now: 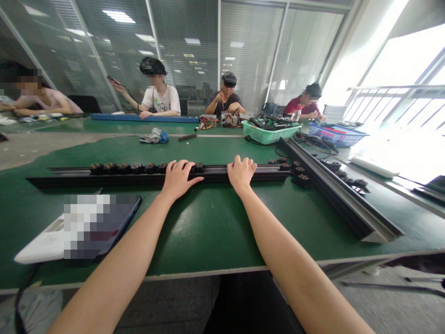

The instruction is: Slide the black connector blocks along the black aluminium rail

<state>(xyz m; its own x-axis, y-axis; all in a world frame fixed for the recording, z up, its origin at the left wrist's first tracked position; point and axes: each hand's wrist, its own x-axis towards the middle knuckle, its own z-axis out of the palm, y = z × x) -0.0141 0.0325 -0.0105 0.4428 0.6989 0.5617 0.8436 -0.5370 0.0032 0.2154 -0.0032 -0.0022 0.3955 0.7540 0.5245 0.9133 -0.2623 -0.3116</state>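
A long black metal rail [104, 180] with an open channel lies crosswise on the table in front of me. Several small black socket modules [137, 169] with metal contacts sit in a row along its left part. My left hand [180, 180] rests over the rail at the right end of the row, fingers spread and thumb stretched along the near wall. One socket module [199, 167] shows just right of its fingers. Farther right, my right hand [242, 174] is closed over the rail, its fingers curled onto the far side.
A second rail [333, 195] lies slantwise at right, with loose modules [301, 178] beside it. A white device [45, 239] and a dark phone-like slab [120, 222] lie front left. Behind are gloves [155, 136], a green basket [266, 133], a blue basket [337, 135] and several people.
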